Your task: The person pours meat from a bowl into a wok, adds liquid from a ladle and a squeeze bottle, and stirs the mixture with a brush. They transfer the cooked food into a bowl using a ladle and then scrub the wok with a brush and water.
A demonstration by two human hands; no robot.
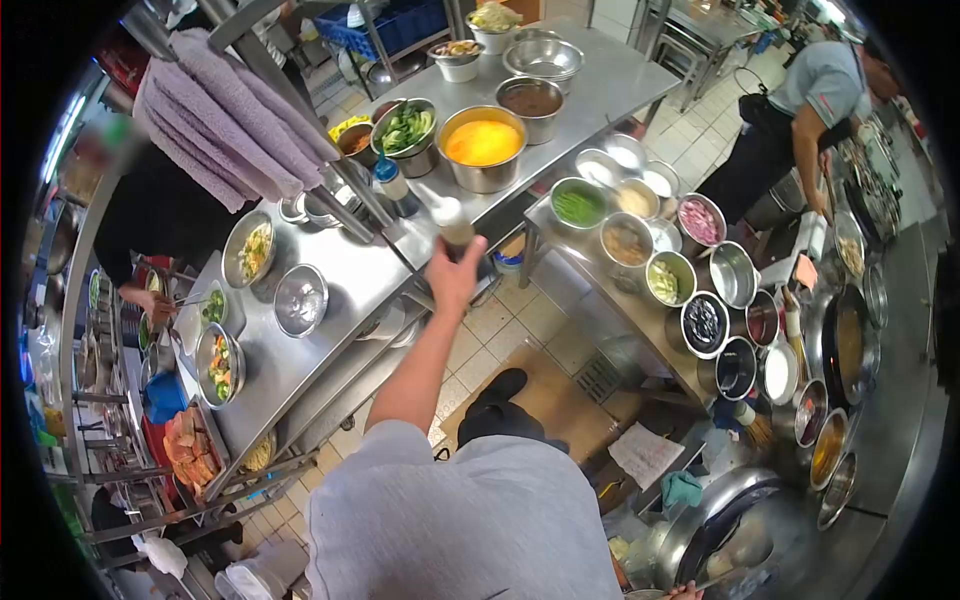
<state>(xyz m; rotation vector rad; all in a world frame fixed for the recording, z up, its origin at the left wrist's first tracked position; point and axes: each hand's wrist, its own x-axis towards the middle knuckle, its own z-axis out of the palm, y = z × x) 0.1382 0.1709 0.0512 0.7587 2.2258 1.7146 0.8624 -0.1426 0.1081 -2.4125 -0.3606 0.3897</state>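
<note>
My left hand (455, 275) reaches forward, its fingers wrapped around a squeeze bottle (456, 232) with a whitish cap. The bottle is upright near the edge of the steel counter (340, 350). Just behind it stands another bottle with a blue top (388, 172). A steel pot of bright orange-yellow liquid (484, 148) sits beyond, to the right. At the bottom edge, only the curled fingers of my right hand (685, 592) show, beside a large wok (715, 520). What those fingers hold is hidden.
On the right, a table holds several containers of ingredients, including a bowl of green pieces (578, 204). A co-worker (810, 100) leans over the stove there. Another person's hand (152, 303) is at the left. Purple towels (225, 120) hang from a rail. A mat (540, 400) covers the floor.
</note>
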